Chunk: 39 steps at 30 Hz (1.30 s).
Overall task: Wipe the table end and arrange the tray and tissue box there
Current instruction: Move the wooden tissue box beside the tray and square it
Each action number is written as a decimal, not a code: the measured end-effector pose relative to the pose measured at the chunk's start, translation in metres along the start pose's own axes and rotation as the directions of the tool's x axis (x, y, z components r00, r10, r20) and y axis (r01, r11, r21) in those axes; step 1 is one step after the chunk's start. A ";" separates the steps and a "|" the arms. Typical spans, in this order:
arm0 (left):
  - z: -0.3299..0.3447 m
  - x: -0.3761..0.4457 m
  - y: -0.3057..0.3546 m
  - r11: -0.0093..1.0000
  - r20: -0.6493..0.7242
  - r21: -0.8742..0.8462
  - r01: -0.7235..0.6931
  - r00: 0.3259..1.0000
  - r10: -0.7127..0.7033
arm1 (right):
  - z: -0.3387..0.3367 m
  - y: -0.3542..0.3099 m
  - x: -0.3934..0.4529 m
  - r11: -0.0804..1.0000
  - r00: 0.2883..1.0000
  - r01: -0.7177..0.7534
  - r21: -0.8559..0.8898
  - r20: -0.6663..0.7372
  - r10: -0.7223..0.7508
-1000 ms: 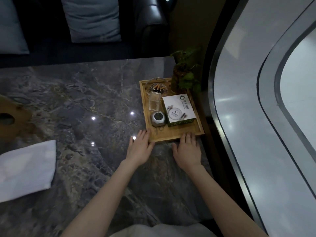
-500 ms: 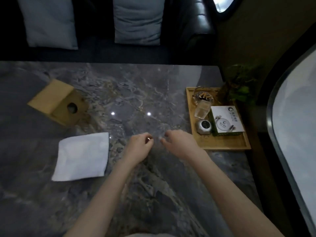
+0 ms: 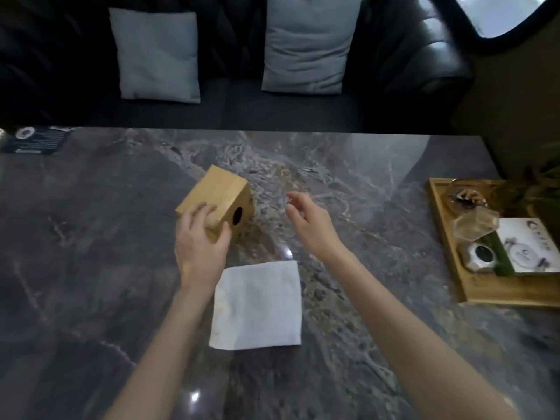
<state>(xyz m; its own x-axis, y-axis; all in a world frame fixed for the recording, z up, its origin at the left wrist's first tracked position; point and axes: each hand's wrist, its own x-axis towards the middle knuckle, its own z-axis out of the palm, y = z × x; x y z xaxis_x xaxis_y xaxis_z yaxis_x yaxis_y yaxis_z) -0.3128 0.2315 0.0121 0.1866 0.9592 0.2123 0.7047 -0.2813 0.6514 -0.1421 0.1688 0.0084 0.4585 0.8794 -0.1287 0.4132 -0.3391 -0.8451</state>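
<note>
A wooden tissue box (image 3: pixel 219 194) with a round hole in its side lies tilted on the dark marble table (image 3: pixel 91 237), near the middle. My left hand (image 3: pixel 198 241) grips its near corner, fingers on top and thumb by the hole. My right hand (image 3: pixel 306 221) hovers just right of the box, fingers apart, holding nothing. A folded white cloth (image 3: pixel 257 304) lies flat between my forearms. The wooden tray (image 3: pixel 448 262) sits at the table's right end, carrying an ashtray, a clear glass, a small silver item and a white box.
A dark leather sofa (image 3: pixel 272 113) with two grey cushions (image 3: pixel 157 53) runs behind the table. A dark card (image 3: pixel 36 140) lies at the far left edge. A green plant (image 3: pixel 542 183) stands beside the tray at the right.
My view swung left from the tray. Both hands left the tray's near edge and moved left; my left hand has taken hold of the tissue box.
</note>
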 end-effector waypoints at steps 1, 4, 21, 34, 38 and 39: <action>-0.001 0.007 -0.011 0.999 -0.004 0.033 0.022 1.000 -0.021 | 0.011 -0.002 0.007 0.998 0.999 -0.041 0.054 0.021 0.039; 0.002 0.024 -0.036 0.984 0.109 0.123 0.130 0.984 -0.143 | 0.037 -0.009 0.026 0.978 0.987 -0.131 0.159 0.114 0.114; 0.008 0.033 -0.057 0.948 0.241 -0.165 0.273 0.943 -0.230 | 0.070 -0.019 0.060 0.971 0.982 -0.165 0.174 0.121 0.145; 0.001 0.011 0.004 0.949 0.242 -0.232 0.213 0.958 -0.156 | 0.009 -0.016 0.025 0.962 0.993 -0.091 0.259 -0.053 0.108; 0.004 -0.008 0.037 0.954 0.246 -0.261 0.149 0.966 -0.083 | -0.025 -0.012 0.002 0.953 0.985 -0.056 0.297 -0.142 0.102; 0.006 -0.014 0.046 0.954 0.248 -0.267 0.134 0.966 -0.066 | -0.036 -0.010 -0.004 0.949 0.981 -0.052 0.311 -0.163 0.107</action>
<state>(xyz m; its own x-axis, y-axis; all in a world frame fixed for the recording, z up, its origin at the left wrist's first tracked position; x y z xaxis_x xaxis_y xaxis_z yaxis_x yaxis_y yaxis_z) -0.2785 0.2052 0.0349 0.3036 0.9526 -0.0187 0.5148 -0.1475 0.8445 -0.1202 0.1564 0.0357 0.6219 0.7719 -0.1321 0.1234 -0.2631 -0.9568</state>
